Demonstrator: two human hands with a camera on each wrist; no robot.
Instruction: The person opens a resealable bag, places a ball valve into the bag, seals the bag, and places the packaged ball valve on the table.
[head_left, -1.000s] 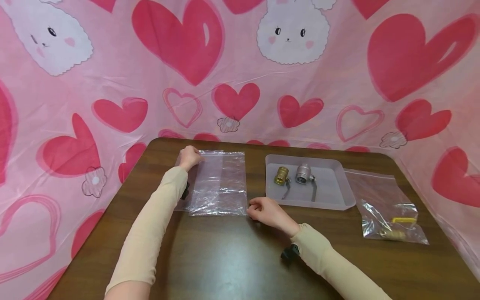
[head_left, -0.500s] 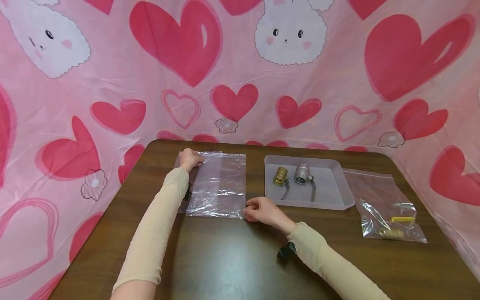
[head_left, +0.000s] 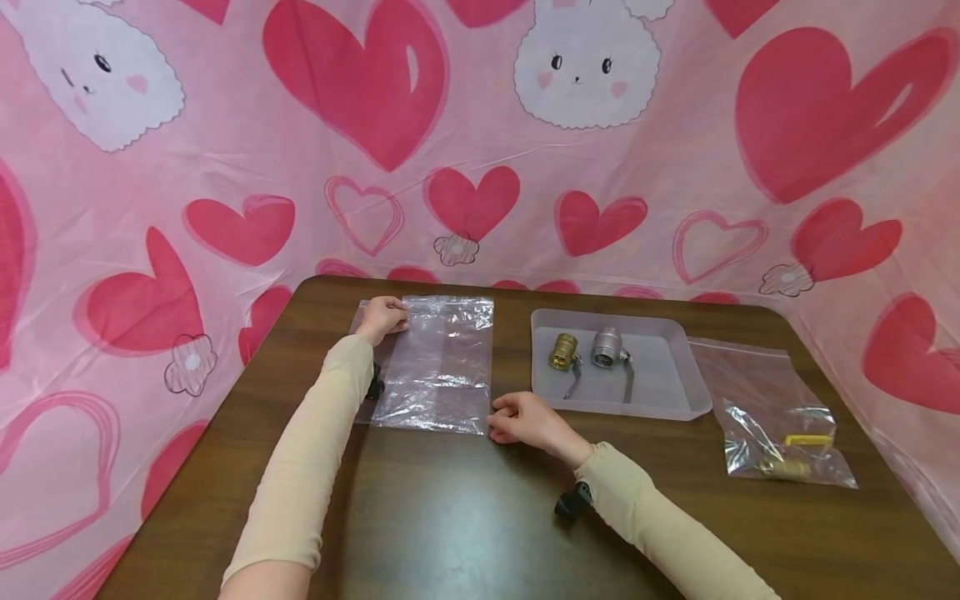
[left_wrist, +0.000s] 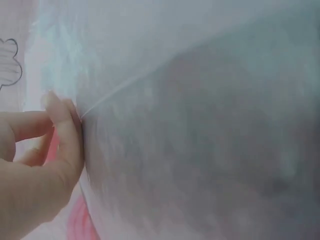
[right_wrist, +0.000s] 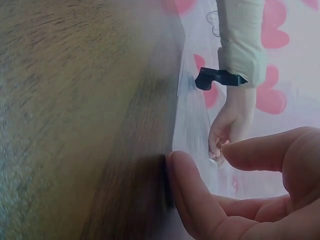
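Observation:
A clear plastic zip bag (head_left: 450, 358) lies flat on the table at left of centre in the head view. A second clear layer shows past its left edge, perhaps another bag beneath. My left hand (head_left: 382, 317) pinches the upper left part of the zip bag; in the left wrist view this hand (left_wrist: 55, 155) has thumb and fingers at the film's edge. My right hand (head_left: 532, 421) is at the bag's lower right corner, fingertips touching it. In the right wrist view that hand's (right_wrist: 250, 195) thumb stands apart from its bent fingers.
A translucent tray (head_left: 667, 404) on the right holds a brass valve (head_left: 563, 351) and a silver valve (head_left: 607, 347), each with a lever. Beyond it lies another zip bag (head_left: 750, 375) with a yellow-handled valve (head_left: 808, 440) inside. A heart-patterned curtain (head_left: 480, 125) surrounds the wooden table (head_left: 435, 517).
The zip bag has turned slightly: its lower end has shifted left and its top edge has moved away from me. My right hand has moved slightly left; my left hand has barely moved.

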